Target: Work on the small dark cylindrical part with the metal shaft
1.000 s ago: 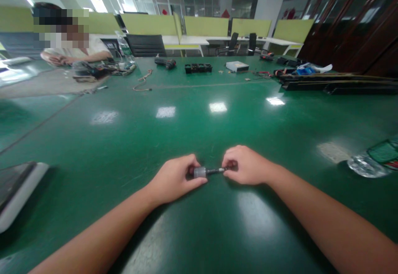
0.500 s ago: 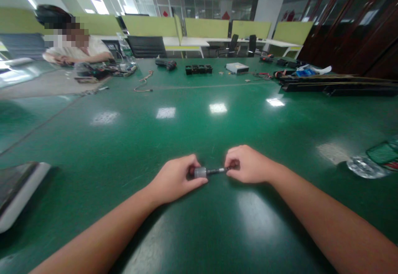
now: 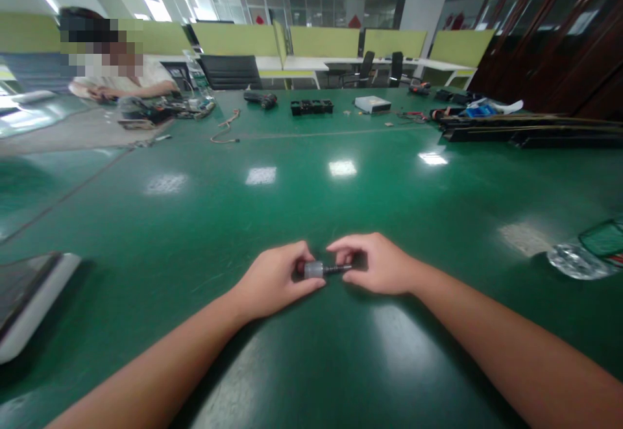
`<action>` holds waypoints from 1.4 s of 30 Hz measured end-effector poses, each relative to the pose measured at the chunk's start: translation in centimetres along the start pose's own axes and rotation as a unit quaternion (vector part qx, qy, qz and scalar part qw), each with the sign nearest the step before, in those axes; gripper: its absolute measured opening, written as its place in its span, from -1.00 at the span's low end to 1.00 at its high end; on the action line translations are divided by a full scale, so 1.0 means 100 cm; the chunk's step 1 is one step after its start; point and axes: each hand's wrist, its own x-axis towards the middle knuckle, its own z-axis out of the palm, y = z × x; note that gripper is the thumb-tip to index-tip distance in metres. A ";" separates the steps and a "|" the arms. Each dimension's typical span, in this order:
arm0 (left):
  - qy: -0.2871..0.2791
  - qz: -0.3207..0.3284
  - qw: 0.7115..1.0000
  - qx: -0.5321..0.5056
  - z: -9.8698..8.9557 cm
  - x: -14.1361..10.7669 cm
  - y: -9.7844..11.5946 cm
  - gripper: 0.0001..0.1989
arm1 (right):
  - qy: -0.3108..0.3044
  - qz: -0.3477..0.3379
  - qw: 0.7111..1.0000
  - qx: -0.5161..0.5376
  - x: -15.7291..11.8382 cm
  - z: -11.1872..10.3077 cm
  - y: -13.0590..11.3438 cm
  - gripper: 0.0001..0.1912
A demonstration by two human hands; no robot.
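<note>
A grey cylindrical part (image 3: 314, 269) with a thin dark shaft (image 3: 335, 269) lies level just above or on the green table, near the middle of the head view. My left hand (image 3: 275, 280) is closed around the grey cylinder, thumb below and fingers above; its far left end is hidden in the palm. Around the tip of the shaft, my right hand (image 3: 377, 263) has its thumb and index finger spread apart. Whether a right fingertip touches the shaft, I cannot tell.
At left lies a white-edged flat device (image 3: 41, 293). A clear crinkled object (image 3: 579, 261) sits at right. Across the table are a power drill (image 3: 260, 99), a black block (image 3: 311, 108), a white box (image 3: 372, 104) and long black bars (image 3: 530, 132). A co-worker (image 3: 121, 82) sits far left.
My right hand has loosened its pinch at the shaft's end, and its fingers have spread and shifted left over the shaft. The left hand keeps its hold on the cylinder.
</note>
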 end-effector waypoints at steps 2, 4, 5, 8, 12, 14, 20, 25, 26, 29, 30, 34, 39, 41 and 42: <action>-0.002 0.000 1.000 0.001 0.000 0.000 0.000 -0.68 | 0.003 0.004 1.000 0.019 0.000 0.000 0.001 -0.46; -0.004 0.001 1.000 0.001 0.000 0.000 -0.001 -0.68 | 0.009 0.006 1.000 0.018 0.000 -0.001 0.002 -0.47; -0.005 0.002 1.000 0.001 0.000 0.000 -0.001 -0.68 | 0.012 0.005 1.000 0.011 0.000 -0.001 0.003 -0.49; -0.005 0.003 1.000 -0.001 0.000 0.001 -0.002 -0.69 | 0.016 -0.006 1.000 -0.019 0.000 -0.001 0.005 -0.55; -0.006 0.002 1.000 -0.003 0.001 0.001 -0.002 -0.68 | 0.019 -0.031 0.998 -0.046 0.001 0.001 0.006 -0.59; -0.006 0.001 1.000 -0.003 0.001 0.001 -0.003 -0.68 | 0.020 -0.040 0.997 -0.057 0.002 0.003 0.006 -0.62; -0.001 0.004 1.000 -0.006 0.003 0.000 -0.004 -0.70 | 0.022 -0.055 0.992 -0.109 0.008 0.011 0.004 -0.70; 0.000 0.001 1.000 -0.005 0.003 0.000 -0.003 -0.71 | 0.020 -0.070 0.988 -0.138 0.010 0.015 0.003 -0.81; 0.001 0.001 1.000 -0.005 0.003 0.000 -0.002 -0.71 | 0.016 -0.073 0.987 -0.141 0.010 0.016 0.003 -0.82; 0.005 0.001 1.000 -0.001 0.004 0.001 -0.001 -0.71 | 0.012 -0.076 0.986 -0.146 0.010 0.016 0.003 -0.86; 0.006 0.001 1.000 -0.001 0.004 0.001 -0.001 -0.71 | 0.013 -0.075 0.986 -0.147 0.010 0.016 0.003 -0.88; 0.008 -0.001 1.000 0.004 0.004 0.001 0.000 -0.70 | 0.014 -0.077 0.986 -0.148 0.010 0.016 0.002 -0.92; 0.007 -0.003 1.000 0.010 0.003 0.001 0.000 -0.70 | 0.010 -0.080 0.986 -0.147 0.009 0.016 0.002 -0.94; 0.007 0.001 1.000 0.010 0.003 0.000 0.000 -0.70 | 0.006 -0.082 0.986 -0.148 0.009 0.015 0.002 -0.94; 0.006 0.002 1.000 0.010 0.003 0.000 0.000 -0.71 | 0.005 -0.084 0.985 -0.149 0.009 0.015 0.002 -0.95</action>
